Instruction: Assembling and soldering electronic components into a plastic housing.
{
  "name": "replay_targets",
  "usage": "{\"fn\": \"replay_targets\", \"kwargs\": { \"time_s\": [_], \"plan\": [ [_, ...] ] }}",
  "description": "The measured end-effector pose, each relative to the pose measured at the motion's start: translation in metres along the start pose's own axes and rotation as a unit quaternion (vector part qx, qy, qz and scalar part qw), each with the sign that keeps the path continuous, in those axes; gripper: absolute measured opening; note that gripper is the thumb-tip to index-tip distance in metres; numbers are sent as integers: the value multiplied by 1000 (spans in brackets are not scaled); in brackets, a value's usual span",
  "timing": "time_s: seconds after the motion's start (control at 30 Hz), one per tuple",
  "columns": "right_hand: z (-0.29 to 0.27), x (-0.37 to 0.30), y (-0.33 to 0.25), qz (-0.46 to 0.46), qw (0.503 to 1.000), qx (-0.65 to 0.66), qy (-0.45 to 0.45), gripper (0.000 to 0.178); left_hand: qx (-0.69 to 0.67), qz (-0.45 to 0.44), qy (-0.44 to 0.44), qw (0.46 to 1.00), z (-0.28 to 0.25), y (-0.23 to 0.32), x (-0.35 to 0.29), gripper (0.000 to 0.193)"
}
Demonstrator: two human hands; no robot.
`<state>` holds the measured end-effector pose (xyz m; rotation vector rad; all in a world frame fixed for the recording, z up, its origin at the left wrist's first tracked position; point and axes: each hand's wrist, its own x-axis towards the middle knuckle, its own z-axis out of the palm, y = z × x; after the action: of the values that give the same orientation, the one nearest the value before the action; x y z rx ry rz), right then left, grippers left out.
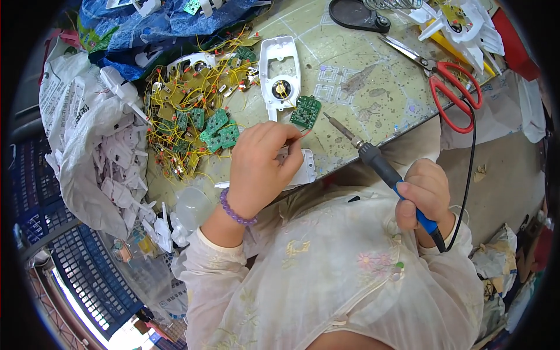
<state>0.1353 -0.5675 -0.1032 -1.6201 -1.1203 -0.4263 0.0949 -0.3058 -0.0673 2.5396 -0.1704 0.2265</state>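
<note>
My right hand (429,192) is wrapped round the blue and black handle of a soldering iron (378,163). The iron's metal tip points up and left, a short way right of a green circuit board (305,112) and apart from it. With thumb and fingers closed, my left hand (256,166) pinches a thin red wire (306,133) just below that board. A white plastic housing (272,55) with a round speaker-like part lies beyond the board. Under my left hand another white plastic piece (304,170) sits at the table edge, partly covered.
Left of my hand is a heap of yellow wires and small green boards (216,129). Red-handled scissors (434,73) lie at the table's right edge, with the iron's black cord (471,157) hanging near. A white sack (87,146) of plastic parts stands at the left.
</note>
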Motion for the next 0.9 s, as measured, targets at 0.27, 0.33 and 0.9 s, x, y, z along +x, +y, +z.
{"fn": "replay_targets", "kwargs": {
  "time_s": [0.27,0.33,0.9],
  "plan": [
    [4,-1,1,9,1000,9,-10,26,44,30,56,997,10,-4,0,11],
    [4,-2,1,7,1000,6,-6,26,50,98,60,992,12,-9,5,11],
    [11,-6,4,12,1000,27,7,25,36,30,82,996,23,-8,5,9]
  ]
}}
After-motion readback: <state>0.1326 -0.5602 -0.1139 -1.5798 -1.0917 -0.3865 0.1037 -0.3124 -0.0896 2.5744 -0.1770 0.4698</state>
